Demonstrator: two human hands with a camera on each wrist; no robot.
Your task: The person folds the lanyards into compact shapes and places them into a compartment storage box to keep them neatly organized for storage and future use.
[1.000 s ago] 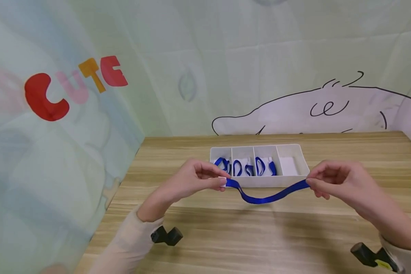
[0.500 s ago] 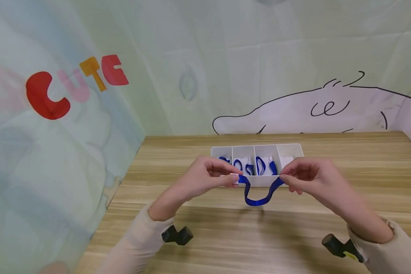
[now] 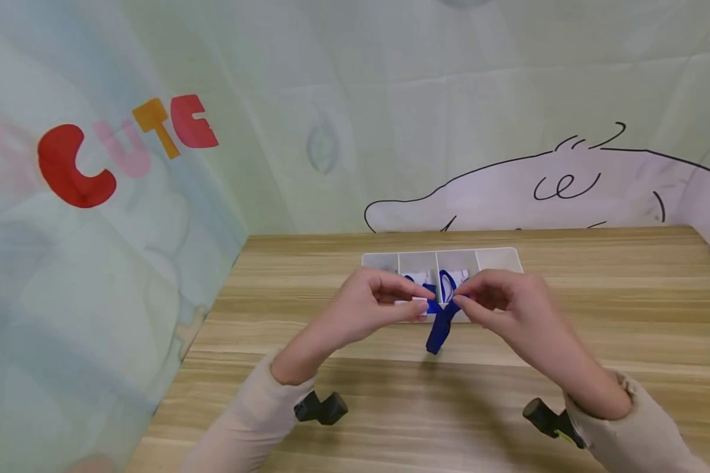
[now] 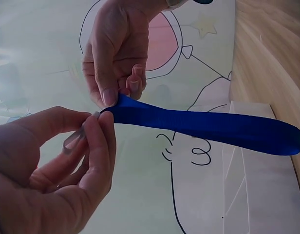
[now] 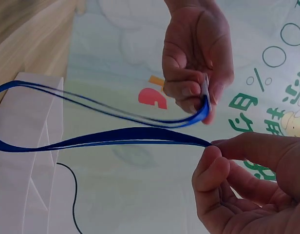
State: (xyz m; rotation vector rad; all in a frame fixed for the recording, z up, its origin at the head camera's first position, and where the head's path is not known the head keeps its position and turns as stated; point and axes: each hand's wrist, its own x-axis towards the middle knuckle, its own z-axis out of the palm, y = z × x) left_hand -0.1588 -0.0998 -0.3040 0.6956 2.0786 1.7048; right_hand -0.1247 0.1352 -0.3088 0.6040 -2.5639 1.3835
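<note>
A blue ribbon strap [image 3: 440,330] with a pale end tab [image 3: 420,306] hangs folded in a loop between the two hands. My left hand [image 3: 371,303] pinches the tab end between thumb and fingertips. In the left wrist view the tab [image 4: 73,139] looks translucent. My right hand [image 3: 511,303] pinches the strap's other end, its fingertips a short way from the left ones. The right wrist view shows the strap [image 5: 135,135] doubled, its two runs apart and joined at a bend on the left. Inside the tray lies another looped blue strap [image 3: 446,284], partly covered by the hands.
Behind the hands, a white divided tray [image 3: 498,258] stands on the wooden table [image 3: 307,263]. Blue straps with white ends lie in its middle compartments. A printed cloth [image 3: 331,98] rises along the table's back and left. Black devices [image 3: 321,408] are strapped at both wrists.
My hands have come together, mostly by the right hand moving left. The strap, earlier stretched in a shallow curve, now hangs folded in a narrow loop. Both pinches have stayed on it.
</note>
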